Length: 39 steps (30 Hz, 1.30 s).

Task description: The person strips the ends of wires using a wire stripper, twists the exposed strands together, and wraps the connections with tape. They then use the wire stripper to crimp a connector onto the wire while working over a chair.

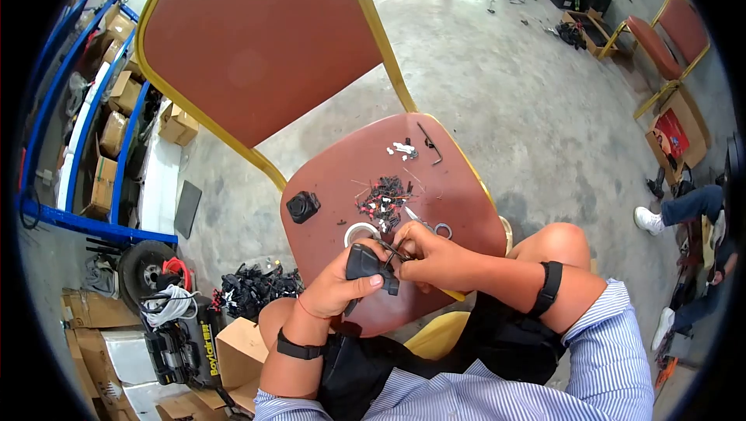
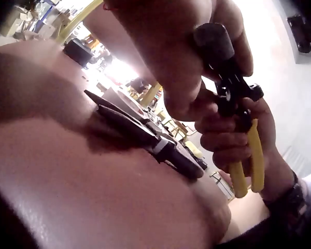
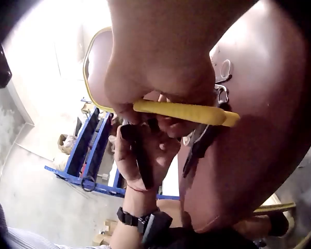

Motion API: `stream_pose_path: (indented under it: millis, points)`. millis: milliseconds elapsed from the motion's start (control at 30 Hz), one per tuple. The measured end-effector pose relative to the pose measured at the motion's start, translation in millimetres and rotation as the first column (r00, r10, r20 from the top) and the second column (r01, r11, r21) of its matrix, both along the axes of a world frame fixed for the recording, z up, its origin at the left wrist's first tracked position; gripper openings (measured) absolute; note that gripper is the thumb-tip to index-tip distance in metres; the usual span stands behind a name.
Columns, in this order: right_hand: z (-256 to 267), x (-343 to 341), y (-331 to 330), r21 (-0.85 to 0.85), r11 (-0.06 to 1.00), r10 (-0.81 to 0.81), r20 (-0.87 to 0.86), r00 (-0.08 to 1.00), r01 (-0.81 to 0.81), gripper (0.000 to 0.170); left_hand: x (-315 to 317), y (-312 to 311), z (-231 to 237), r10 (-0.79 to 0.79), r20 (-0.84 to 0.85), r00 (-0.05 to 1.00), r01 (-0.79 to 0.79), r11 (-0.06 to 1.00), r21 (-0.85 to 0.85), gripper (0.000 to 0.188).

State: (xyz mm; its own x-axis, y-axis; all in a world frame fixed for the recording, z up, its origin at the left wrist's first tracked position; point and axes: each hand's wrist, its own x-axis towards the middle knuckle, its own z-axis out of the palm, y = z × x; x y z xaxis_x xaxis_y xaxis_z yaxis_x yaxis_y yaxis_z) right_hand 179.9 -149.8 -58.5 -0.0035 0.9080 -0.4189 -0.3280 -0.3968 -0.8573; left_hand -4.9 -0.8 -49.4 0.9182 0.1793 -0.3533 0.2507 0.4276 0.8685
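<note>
My left hand (image 1: 330, 287) grips a black plastic device (image 1: 364, 264), its thumb along one side. Close against it, my right hand (image 1: 426, 254) holds yellow-handled pliers (image 2: 254, 155), with the handles crossing the palm in the right wrist view. The pliers' dark head meets the black device in the left wrist view, and fingers partly hide the contact. Both hands are above the front of a red-brown chair seat (image 1: 318, 246). Beyond them lie scissors (image 1: 441, 230), a white tape roll (image 1: 361, 230) and a pile of small black, red and white scraps (image 1: 385, 197).
A black boxy part (image 1: 303, 206) sits at the seat's left; white bits (image 1: 402, 149) and a hex key (image 1: 428, 144) lie at its far side. A dark tool (image 3: 199, 142) rests on the seat near my hands. Blue shelving (image 1: 116, 133) stands left.
</note>
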Motion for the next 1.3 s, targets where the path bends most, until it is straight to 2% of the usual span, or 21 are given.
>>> stream_pose_path:
  millis: [67,133,167,200,267,367,467,567,667,767,900,1000,1100,1300]
  points:
    - [0.7,1.4,-1.2,0.031,0.999,0.008,-0.02,1.0,-0.007,0.04,0.2,-1.9,5.8,-0.041,-0.029,0.999,0.043,0.994,0.099,0.034]
    - [-38.0,-6.5,-1.2,0.165,0.986,0.036,0.014,0.999,-0.037,0.039,-2.4,3.2,11.0,-0.084,-0.098,0.992,0.103,0.972,0.209,0.032]
    - [-50.2,-6.9,-0.5,0.233,0.971,0.049,0.043,0.998,-0.057,0.039,-2.5,5.3,11.5,-0.105,-0.067,0.992,0.117,0.972,0.205,0.031]
    - [-33.7,-6.1,-1.3,0.224,0.973,0.046,0.012,0.999,-0.048,0.038,-3.8,5.2,11.1,-0.124,-0.032,0.992,0.128,0.971,0.201,0.031]
    - [-29.9,-5.8,-1.9,0.241,0.966,0.071,0.092,0.993,-0.092,0.039,-4.2,8.0,9.6,-0.164,0.027,0.986,0.156,0.969,0.19,0.03]
    - [-31.5,-9.6,0.0,0.181,0.977,0.093,0.108,0.99,-0.112,0.038,-4.5,13.8,7.8,-0.208,0.058,0.976,0.196,0.967,0.161,0.028]
    - [-19.0,-6.0,6.1,0.133,0.983,0.114,0.116,0.987,-0.129,0.034,-4.4,15.3,11.7,-0.205,0.053,0.977,0.189,0.958,0.216,0.028]
    - [-11.1,-3.0,11.0,0.041,0.989,0.139,0.061,0.988,-0.142,0.035,-8.0,12.0,10.3,-0.129,0.103,0.986,0.116,0.986,0.121,0.028]
    - [-4.7,-7.3,9.4,0.082,0.996,0.053,-0.153,0.987,-0.041,0.035,-10.2,10.8,9.5,-0.082,0.158,0.984,0.074,0.996,0.055,0.034]
    - [-21.4,-16.4,7.9,0.182,0.983,-0.005,-0.172,0.985,0.037,0.035,-11.0,12.1,11.1,-0.064,0.184,0.981,0.062,0.998,0.016,0.039]
    - [-31.5,-25.3,13.9,0.132,0.978,-0.128,-0.218,0.968,0.159,0.036,-10.9,17.0,5.7,-0.06,0.114,0.992,0.062,0.998,-0.014,0.038]
    - [-31.1,-25.0,18.4,0.166,0.976,-0.108,-0.182,0.977,0.139,0.036,-11.5,16.5,8.9,-0.061,0.116,0.991,0.056,0.997,0.044,0.034]
    - [-13.9,-35.7,12.7,0.126,0.983,-0.107,-0.191,0.976,0.133,0.036,-22.1,16.9,16.0,-0.095,0.117,0.989,0.081,0.989,0.12,0.029]
    - [7.5,-57.1,8.6,0.093,0.995,-0.02,-0.212,0.977,0.041,0.037,-50.9,8.4,31.9,-0.1,0.11,0.989,0.082,0.985,0.154,0.021]
